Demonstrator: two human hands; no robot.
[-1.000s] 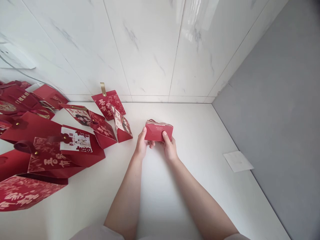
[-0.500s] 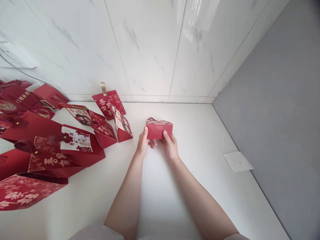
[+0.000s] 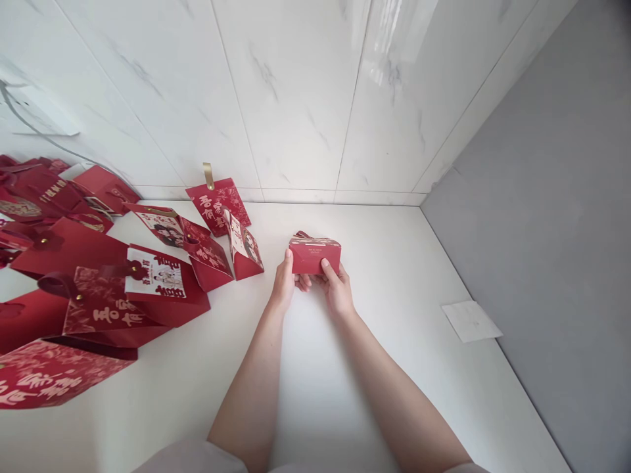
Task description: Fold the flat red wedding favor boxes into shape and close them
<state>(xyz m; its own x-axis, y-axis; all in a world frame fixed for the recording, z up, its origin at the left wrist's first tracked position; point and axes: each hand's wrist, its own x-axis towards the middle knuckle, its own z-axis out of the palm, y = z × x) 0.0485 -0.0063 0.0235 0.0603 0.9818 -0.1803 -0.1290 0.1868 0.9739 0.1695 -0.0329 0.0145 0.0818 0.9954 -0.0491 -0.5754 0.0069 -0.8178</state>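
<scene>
Between my hands is a small red gift box point(image 3: 315, 257), held over the white tabletop with a plain red face toward me and small pale print on it. A dark red ribbon or loop shows at its far top edge. My left hand point(image 3: 284, 284) grips the left end, its thumb along the side edge. My right hand point(image 3: 338, 288) holds the lower right, thumb pressed on the red face. The fingers of both hands curl beneath the box and are partly hidden.
Left of my hands stand several red gift boxes with pale lettering, the closest a tent-shaped box point(image 3: 245, 249). Behind it, a red box with a gold strap point(image 3: 219, 205) stands near the tiled wall point(image 3: 296, 98). A white card point(image 3: 472, 321) lies at the table's right edge.
The view has shifted slightly, so the surroundings sit a little further right in the picture. My hands keep the same hold on the red gift box.
</scene>
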